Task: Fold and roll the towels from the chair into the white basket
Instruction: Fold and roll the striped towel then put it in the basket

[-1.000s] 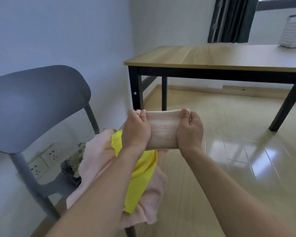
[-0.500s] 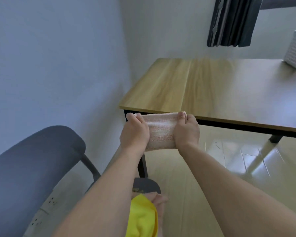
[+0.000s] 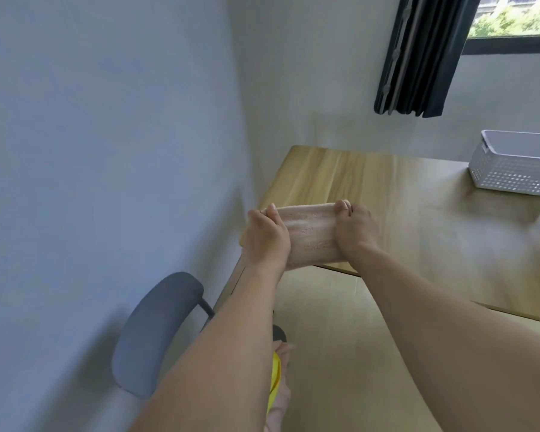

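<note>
A rolled pale pink towel (image 3: 309, 232) is held in the air over the near left corner of the wooden table (image 3: 387, 194). My left hand (image 3: 265, 238) grips its left end and my right hand (image 3: 356, 232) grips its right end. The white basket (image 3: 512, 169) stands on the table at the far right, apart from the hands. Below, the grey chair (image 3: 156, 332) carries a yellow towel (image 3: 275, 381) and a pink towel (image 3: 281, 400), mostly hidden behind my left forearm.
A blue-grey wall runs along the left. A dark curtain (image 3: 418, 54) hangs beside a window at the top right. Light wood floor (image 3: 325, 338) lies between the chair and the table.
The view has risen and swung toward the table. The rolled towel, in both hands, now sits over the table corner, and the basket has come more fully into view.
</note>
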